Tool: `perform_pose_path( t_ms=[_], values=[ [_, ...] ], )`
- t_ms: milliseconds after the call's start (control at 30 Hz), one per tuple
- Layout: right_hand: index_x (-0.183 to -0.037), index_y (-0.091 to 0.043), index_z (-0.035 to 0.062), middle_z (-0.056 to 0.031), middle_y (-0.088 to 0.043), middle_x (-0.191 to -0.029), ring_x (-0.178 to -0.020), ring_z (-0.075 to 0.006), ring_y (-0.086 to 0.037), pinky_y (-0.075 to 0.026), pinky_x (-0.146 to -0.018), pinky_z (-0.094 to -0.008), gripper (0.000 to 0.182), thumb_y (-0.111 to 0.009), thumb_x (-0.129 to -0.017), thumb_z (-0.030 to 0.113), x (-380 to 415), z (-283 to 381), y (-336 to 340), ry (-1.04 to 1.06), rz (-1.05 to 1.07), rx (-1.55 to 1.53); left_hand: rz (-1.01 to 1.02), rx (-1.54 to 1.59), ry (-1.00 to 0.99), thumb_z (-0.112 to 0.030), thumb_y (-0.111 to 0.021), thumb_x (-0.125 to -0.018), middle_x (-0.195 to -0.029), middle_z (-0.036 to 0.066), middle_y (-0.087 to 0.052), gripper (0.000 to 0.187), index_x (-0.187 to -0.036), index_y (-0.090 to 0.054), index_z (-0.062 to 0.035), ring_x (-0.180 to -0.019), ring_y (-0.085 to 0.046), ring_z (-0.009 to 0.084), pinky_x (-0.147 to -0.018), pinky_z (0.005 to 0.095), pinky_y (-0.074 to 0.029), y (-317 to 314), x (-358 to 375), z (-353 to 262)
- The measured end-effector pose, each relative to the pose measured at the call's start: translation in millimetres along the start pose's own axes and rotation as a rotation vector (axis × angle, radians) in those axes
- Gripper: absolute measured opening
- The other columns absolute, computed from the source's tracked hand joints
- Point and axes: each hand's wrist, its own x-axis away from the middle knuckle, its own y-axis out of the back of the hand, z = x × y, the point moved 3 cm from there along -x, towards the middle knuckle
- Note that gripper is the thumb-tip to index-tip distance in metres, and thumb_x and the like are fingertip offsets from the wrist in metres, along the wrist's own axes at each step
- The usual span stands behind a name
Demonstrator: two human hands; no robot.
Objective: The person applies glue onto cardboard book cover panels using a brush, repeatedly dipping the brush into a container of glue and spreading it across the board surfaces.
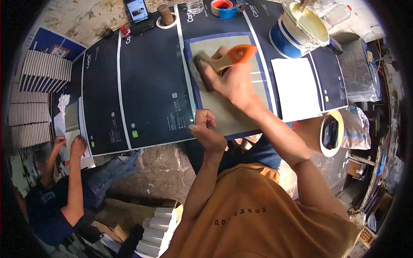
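My right hand [234, 81] is wrapped round a wide brush [241, 53] with an orange-tipped handle. Its blurred bristles lie over the upper left part of a tan board [230, 112] edged in dark blue. My left hand [208, 131] is beside the lower left edge of the board, its fingers curled in; what they hold, if anything, is hidden. To the right of the board lies a white sheet [297, 88].
A glue bucket [297, 32] stands at the back right, near tape rolls [223, 7]. A phone [137, 12] and a brown cylinder [165, 15] are at the back. At left, a co-worker's hands [76, 145] are near stacked books [45, 71].
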Motion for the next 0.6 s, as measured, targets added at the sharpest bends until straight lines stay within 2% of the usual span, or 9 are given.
perform_pose_path(
  t_ms=[100, 133, 200, 333, 433, 500, 533, 567, 600],
  values=[
    [-0.087, -0.058, -0.0013, -0.0079, -0.060, -0.069, -0.061, -0.0141, -0.056, -0.047, -0.057, -0.0314, 0.020, -0.072, -0.084, 0.013, 18, -36, 31, -0.150, -0.013, -0.036, 0.044, -0.093, 0.008, -0.075, 0.000, -0.093, -0.062, -0.004, -0.035, 0.082, -0.071, -0.042, -0.0092, -0.058, -0.029, 0.0080, -0.054, 0.0246, -0.022, -3, -2, -11],
    [-0.084, -0.060, 0.0014, -0.0129, -0.061, -0.066, -0.059, -0.0209, -0.062, -0.049, -0.058, -0.0356, 0.024, -0.072, -0.087, 0.023, 21, -49, 50, -0.297, -0.002, -0.003, 0.051, -0.118, 0.003, -0.074, 0.000, -0.094, -0.061, -0.004, -0.035, 0.081, -0.071, -0.042, -0.0090, -0.058, -0.029, 0.0080, -0.054, 0.0247, -0.022, -2, -2, -12],
    [-0.083, -0.061, 0.0010, -0.0112, -0.060, -0.063, -0.056, -0.0186, -0.060, -0.049, -0.056, -0.0341, 0.022, -0.073, -0.087, 0.019, 22, -74, 93, -0.036, -0.131, 0.242, 0.048, -0.129, 0.008, -0.073, 0.000, -0.094, -0.061, -0.003, -0.035, 0.081, -0.070, -0.042, -0.0086, -0.058, -0.030, 0.0081, -0.054, 0.0248, -0.022, -2, -2, -16],
    [-0.086, -0.066, -0.0010, -0.0149, -0.067, -0.068, -0.062, -0.0186, -0.069, -0.051, -0.056, -0.0343, 0.025, -0.074, -0.086, 0.022, -1, -55, 141, -0.212, -0.171, 0.564, 0.042, -0.114, -0.010, -0.071, 0.000, -0.096, -0.060, -0.003, -0.034, 0.080, -0.068, -0.041, -0.0085, -0.056, -0.029, 0.0080, -0.053, 0.0247, -0.022, -3, -3, -11],
    [-0.087, -0.070, -0.0007, -0.0133, -0.069, -0.074, -0.064, -0.0164, -0.066, -0.050, -0.058, -0.0333, 0.027, -0.075, -0.085, 0.026, -22, -45, 130, 0.002, -0.277, 0.208, 0.059, -0.090, -0.027, -0.069, -0.002, -0.098, -0.060, -0.003, -0.034, 0.078, -0.068, -0.040, -0.0084, -0.056, -0.029, 0.0079, -0.052, 0.0243, -0.021, -6, -1, -12],
    [-0.091, -0.074, 0.0036, -0.0069, -0.068, -0.077, -0.070, -0.0138, -0.059, -0.048, -0.066, -0.0320, 0.023, -0.074, -0.087, 0.027, -48, -42, 104, 0.019, 0.085, 0.091, 0.078, -0.123, -0.025, -0.068, -0.003, -0.098, -0.061, -0.003, -0.034, 0.077, -0.068, -0.040, -0.0083, -0.056, -0.029, 0.0077, -0.052, 0.0242, -0.020, -5, 0, -12],
    [-0.092, -0.074, 0.0033, -0.0080, -0.067, -0.076, -0.070, -0.0160, -0.060, -0.048, -0.068, -0.0334, 0.026, -0.075, -0.086, 0.028, -60, -44, 88, 0.217, 0.220, 0.012, 0.084, -0.140, -0.028, -0.068, -0.004, -0.099, -0.061, -0.003, -0.034, 0.076, -0.068, -0.040, -0.0082, -0.056, -0.029, 0.0076, -0.051, 0.0242, -0.020, -5, 0, -12],
    [-0.093, -0.072, 0.0028, -0.0099, -0.068, -0.079, -0.071, -0.0188, -0.061, -0.049, -0.068, -0.0347, 0.032, -0.076, -0.085, 0.034, -75, -56, 70, 0.207, 0.397, -0.040, 0.067, -0.091, -0.030, -0.069, -0.005, -0.099, -0.063, -0.003, -0.034, 0.076, -0.069, -0.040, -0.0079, -0.056, -0.028, 0.0076, -0.051, 0.0247, -0.020, -6, 1, -4],
    [-0.094, -0.071, 0.0021, -0.0115, -0.069, -0.083, -0.074, -0.0196, -0.063, -0.050, -0.071, -0.0343, 0.038, -0.077, -0.084, 0.038, -95, -87, 58, 0.253, 0.429, 0.182, 0.063, -0.102, -0.038, -0.069, -0.005, -0.098, -0.063, -0.003, -0.034, 0.077, -0.069, -0.041, -0.0078, -0.057, -0.028, 0.0076, -0.052, 0.0250, -0.020, -7, 0, -4]
  ],
)
